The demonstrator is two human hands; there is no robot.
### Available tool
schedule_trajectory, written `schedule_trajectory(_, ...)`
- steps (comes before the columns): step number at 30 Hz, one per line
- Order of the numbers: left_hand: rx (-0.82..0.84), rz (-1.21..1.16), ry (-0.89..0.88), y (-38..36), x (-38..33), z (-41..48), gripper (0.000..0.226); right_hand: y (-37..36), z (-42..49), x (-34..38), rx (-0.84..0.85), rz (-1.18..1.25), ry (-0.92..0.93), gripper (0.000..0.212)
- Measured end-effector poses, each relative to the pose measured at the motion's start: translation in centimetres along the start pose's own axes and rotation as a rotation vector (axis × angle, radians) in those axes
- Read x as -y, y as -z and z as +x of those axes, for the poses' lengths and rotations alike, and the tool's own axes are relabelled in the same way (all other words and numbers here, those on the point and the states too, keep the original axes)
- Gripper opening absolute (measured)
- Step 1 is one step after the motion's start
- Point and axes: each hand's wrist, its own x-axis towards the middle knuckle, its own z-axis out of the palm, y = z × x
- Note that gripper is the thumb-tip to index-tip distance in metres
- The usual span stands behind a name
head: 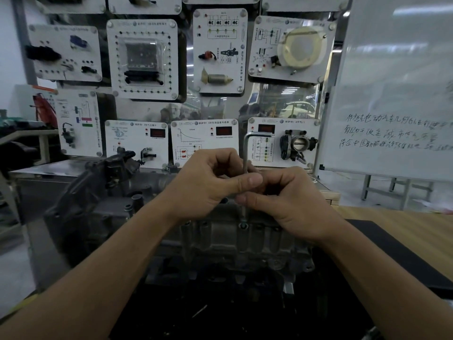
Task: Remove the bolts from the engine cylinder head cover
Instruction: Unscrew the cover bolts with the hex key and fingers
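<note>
A grey metal engine cylinder head cover sits on a black mat in front of me. An L-shaped hex key stands upright, its lower tip in a bolt on the cover's near edge. My left hand pinches the key's shaft, thumb stretched across it. My right hand pinches the same shaft lower down from the right. The key's short arm points right at the top.
A display wall of white training panels with engine parts stands behind the engine. A whiteboard with handwriting is at the right. A wooden table top and the black mat lie to the right.
</note>
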Motion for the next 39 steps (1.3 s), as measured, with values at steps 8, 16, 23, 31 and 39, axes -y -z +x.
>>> schedule_trajectory(8,0.138,0.041,-0.025,0.3,-0.4,-0.2,0.015,0.5,0.0,0.1,0.122,0.049,-0.053,0.018)
schedule_trajectory(16,-0.004,0.049,-0.024,-0.4,-0.2,0.0,0.041,0.3,0.0,-0.5,0.027,0.037,-0.025,0.024)
schedule_trajectory(23,0.087,-0.039,0.049,0.5,-0.3,-0.2,0.030,0.2,0.0,-0.2,0.041,0.009,-0.027,0.026)
schedule_trajectory(31,0.105,0.040,0.017,0.1,-0.8,-0.3,0.016,0.6,-0.2,-0.4,0.148,0.120,-0.069,0.013)
schedule_trajectory(39,-0.013,0.009,-0.027,-0.3,-0.7,-0.2,0.009,0.2,-0.1,-0.3,0.040,0.054,-0.042,0.023)
